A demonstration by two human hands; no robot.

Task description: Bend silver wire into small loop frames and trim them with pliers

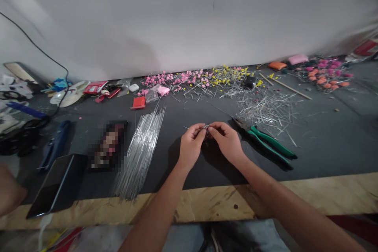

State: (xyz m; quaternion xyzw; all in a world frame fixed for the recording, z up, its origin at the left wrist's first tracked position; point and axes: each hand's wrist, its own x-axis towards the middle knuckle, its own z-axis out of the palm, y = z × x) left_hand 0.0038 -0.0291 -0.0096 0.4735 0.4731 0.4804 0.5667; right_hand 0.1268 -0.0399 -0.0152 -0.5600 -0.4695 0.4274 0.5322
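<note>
2 hands pinch a small wire piece, mostly hidden by the fingers

the small wire piece [207,126] sits at the centre of the frame, just above the counter [184,112]. the left hand [192,141] and right hand [226,138] cover most of it; only a bit of shiny metal shows between the fingertips, and its full shape is hard to make out. the fingers of both hands are closed in a pinch on it, thumbs meeting close together. at the left edge, a blurred part of another person [10,191] is cut off. a dark slab [110,145] has its face pixelated.

right of the hands lie green-handled pliers [271,141], jaws toward the upper left, beside a loose heap of short wires [265,106]. left of the hands, a bundle of straight wires [141,147] slants up to the right. pink-tipped wires [177,78] and yellow-tipped wires [228,75] line the counter's back; orange balls [327,80] sit at upper right.

a thin end seems to stick out leftward past the left fingers, but the piece's long axis cannot be told.
</note>
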